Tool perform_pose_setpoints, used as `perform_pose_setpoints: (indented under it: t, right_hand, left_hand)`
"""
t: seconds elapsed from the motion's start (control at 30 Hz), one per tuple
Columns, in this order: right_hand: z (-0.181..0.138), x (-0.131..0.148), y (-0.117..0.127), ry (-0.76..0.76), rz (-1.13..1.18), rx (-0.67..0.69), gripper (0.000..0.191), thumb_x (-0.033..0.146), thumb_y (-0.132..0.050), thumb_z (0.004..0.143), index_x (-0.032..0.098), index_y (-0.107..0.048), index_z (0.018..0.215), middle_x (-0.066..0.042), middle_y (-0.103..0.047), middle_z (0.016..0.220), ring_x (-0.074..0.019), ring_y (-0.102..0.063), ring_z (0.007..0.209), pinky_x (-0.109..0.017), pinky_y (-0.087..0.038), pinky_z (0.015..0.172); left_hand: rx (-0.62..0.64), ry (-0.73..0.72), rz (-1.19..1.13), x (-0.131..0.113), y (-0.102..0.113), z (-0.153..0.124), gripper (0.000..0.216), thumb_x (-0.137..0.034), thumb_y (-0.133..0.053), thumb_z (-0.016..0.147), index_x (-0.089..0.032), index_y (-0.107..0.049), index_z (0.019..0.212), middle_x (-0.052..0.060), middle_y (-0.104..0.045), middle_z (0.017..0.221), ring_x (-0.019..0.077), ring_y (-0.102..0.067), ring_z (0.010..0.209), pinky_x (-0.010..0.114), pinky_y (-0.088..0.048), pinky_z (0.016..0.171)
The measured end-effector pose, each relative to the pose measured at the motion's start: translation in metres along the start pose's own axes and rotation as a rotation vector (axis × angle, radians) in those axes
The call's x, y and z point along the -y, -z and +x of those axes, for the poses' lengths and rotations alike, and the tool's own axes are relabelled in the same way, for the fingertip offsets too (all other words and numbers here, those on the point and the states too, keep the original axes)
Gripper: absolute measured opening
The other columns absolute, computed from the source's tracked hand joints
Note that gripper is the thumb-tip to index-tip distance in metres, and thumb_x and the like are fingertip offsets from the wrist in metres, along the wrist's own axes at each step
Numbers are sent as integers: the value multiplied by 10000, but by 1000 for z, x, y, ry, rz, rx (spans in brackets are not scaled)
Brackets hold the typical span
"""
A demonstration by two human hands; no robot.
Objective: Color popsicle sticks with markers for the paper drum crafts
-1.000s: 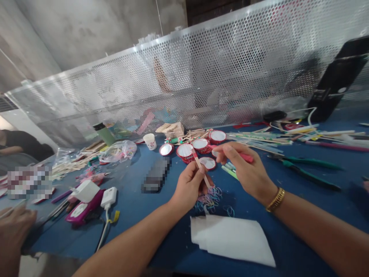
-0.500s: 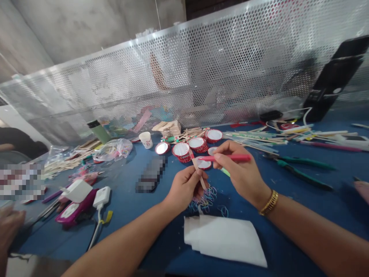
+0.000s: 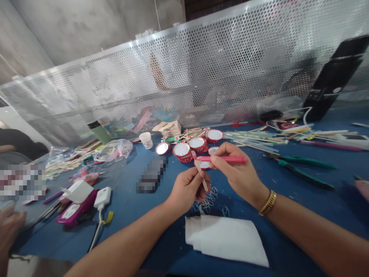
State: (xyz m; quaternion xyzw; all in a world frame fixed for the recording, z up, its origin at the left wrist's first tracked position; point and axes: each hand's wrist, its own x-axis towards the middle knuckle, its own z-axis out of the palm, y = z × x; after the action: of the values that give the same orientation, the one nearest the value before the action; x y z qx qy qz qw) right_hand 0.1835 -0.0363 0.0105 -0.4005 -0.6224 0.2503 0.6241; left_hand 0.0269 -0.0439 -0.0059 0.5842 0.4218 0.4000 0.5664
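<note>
My left hand (image 3: pixel 188 188) pinches a flat wooden craft stick (image 3: pixel 201 173), its upper end coloured red. In my right hand (image 3: pixel 236 173) is a red marker (image 3: pixel 229 159), held like a pen, its tip at the stick's red end. Behind the hands stand short stacks of round red-rimmed discs (image 3: pixel 182 151) with pale tops. Below my left hand lies a tangle of thin coloured loops (image 3: pixel 211 198). A folded white cloth or paper (image 3: pixel 227 238) rests on the blue table (image 3: pixel 164 238) between my forearms.
A phone (image 3: pixel 152 175), paper cup (image 3: pixel 146 140) and green bottle (image 3: pixel 99 132) stand or lie to the left, near a purple device (image 3: pixel 75 209). Green-handled pliers (image 3: pixel 302 165) lie right, below loose sticks (image 3: pixel 256 139). A perforated metal screen (image 3: pixel 201 69) closes the back. Another person's hand (image 3: pixel 10 227) is at left.
The marker has shifted slightly left, with its tip on the stick's red end. My left hand and the stick have moved slightly right and down.
</note>
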Motion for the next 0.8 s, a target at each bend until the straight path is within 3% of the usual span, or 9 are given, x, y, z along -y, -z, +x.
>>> perform_pose_setpoints:
  t: [0.2,0.8]
  right_hand:
    - [3,1,3,2,-50,-47,158,243,-598,817,210,-564,666,6,-610,665,-157,-565,653,-305,-440,640]
    - [3,0,2,-2,-29,-18,129,269,-605,818,206,-568,711,-1,-617,693,-163,-571,663,-320,-445,652]
  left_hand:
    - [-11,-16,-14,0,0,0,448,-613,-637,758,-166,-595,769,-28,-564,530,69,-476,383,169,-373,357]
    - [3,-24,-8,3,1,1,438,-596,-621,780,-159,-593,791,-27,-566,538,66,-473,380,164,-381,356]
